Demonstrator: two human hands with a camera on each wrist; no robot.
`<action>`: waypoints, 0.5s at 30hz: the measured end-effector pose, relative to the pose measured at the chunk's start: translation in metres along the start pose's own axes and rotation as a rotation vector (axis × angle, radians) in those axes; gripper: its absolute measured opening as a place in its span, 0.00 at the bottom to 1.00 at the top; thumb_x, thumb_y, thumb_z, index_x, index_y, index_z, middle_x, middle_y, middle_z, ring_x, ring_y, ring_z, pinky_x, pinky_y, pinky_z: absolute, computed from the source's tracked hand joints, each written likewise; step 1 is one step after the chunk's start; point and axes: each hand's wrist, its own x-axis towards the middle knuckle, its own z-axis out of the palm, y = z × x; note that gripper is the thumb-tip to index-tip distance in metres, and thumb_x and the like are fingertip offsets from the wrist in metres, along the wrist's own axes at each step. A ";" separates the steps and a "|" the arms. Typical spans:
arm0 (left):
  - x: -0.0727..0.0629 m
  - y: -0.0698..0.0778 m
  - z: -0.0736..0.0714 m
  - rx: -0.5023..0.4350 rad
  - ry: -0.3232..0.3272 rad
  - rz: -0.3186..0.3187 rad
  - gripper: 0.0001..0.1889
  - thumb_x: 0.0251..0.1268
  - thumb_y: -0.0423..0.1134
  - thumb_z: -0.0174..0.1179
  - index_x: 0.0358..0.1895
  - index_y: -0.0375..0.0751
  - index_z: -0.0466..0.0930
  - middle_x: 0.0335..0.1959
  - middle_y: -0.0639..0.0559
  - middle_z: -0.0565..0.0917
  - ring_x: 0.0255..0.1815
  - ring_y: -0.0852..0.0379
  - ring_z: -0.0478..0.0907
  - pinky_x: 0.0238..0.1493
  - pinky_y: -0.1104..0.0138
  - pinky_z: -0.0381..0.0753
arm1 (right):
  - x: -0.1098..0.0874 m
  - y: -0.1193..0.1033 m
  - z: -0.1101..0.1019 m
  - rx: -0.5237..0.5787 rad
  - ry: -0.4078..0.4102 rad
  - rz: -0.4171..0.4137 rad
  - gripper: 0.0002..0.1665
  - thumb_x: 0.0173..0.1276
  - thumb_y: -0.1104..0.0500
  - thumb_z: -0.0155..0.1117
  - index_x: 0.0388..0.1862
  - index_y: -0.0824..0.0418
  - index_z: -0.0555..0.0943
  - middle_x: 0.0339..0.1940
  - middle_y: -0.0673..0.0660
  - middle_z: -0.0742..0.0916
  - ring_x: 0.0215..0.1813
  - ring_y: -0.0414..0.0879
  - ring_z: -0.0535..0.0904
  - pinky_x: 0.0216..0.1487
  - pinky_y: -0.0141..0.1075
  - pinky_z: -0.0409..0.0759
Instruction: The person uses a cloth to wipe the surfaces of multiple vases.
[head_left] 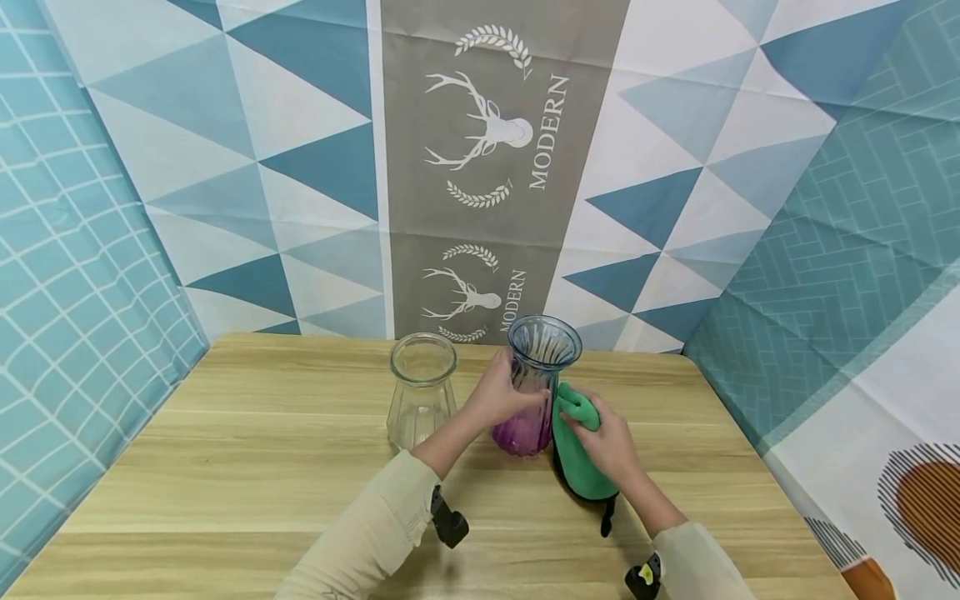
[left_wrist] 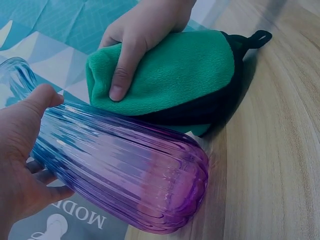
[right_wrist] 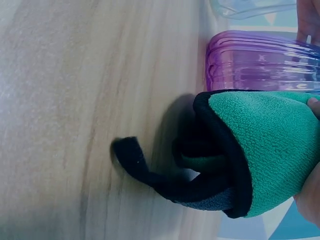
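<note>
My left hand [head_left: 504, 393] grips a ribbed glass vase [head_left: 522, 435], blue at its flared rim and purple toward the base. The thumb and fingers wrap the upper body of the vase [left_wrist: 135, 170] in the left wrist view. In my right hand [head_left: 604, 435] is a folded green cloth [head_left: 581, 467] with a dark edging and a black hanging loop [left_wrist: 261, 38]. The cloth [right_wrist: 270, 145] lies against the right side of the vase, its lower end hanging near the tabletop. Left of my left hand stands a clear glass vase [head_left: 422, 408], partly hidden by the wrist.
A wooden table [head_left: 247, 467] lies under everything. Behind it rises a patterned wall covering [head_left: 315, 167] with triangles and deer heads. Black wrist cameras [head_left: 448, 518] sit at both sleeves.
</note>
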 end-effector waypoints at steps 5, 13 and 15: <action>0.000 0.001 0.000 0.000 0.000 -0.003 0.46 0.48 0.41 0.70 0.71 0.42 0.52 0.65 0.41 0.66 0.68 0.46 0.64 0.68 0.55 0.65 | -0.001 0.001 0.000 0.002 -0.006 -0.009 0.25 0.61 0.57 0.67 0.58 0.54 0.75 0.54 0.60 0.83 0.53 0.54 0.81 0.47 0.48 0.82; 0.000 0.001 0.000 0.004 0.000 0.016 0.46 0.48 0.41 0.70 0.70 0.42 0.52 0.64 0.41 0.67 0.67 0.47 0.65 0.69 0.56 0.64 | 0.002 -0.004 -0.003 -0.002 0.017 -0.008 0.25 0.60 0.58 0.67 0.58 0.55 0.76 0.52 0.61 0.84 0.48 0.54 0.82 0.42 0.41 0.82; 0.000 0.001 0.000 0.006 0.002 0.026 0.46 0.48 0.41 0.70 0.71 0.43 0.52 0.64 0.41 0.68 0.67 0.47 0.65 0.69 0.56 0.64 | 0.004 -0.006 -0.004 0.001 0.034 -0.016 0.26 0.60 0.59 0.68 0.58 0.56 0.76 0.51 0.61 0.84 0.48 0.54 0.82 0.41 0.40 0.82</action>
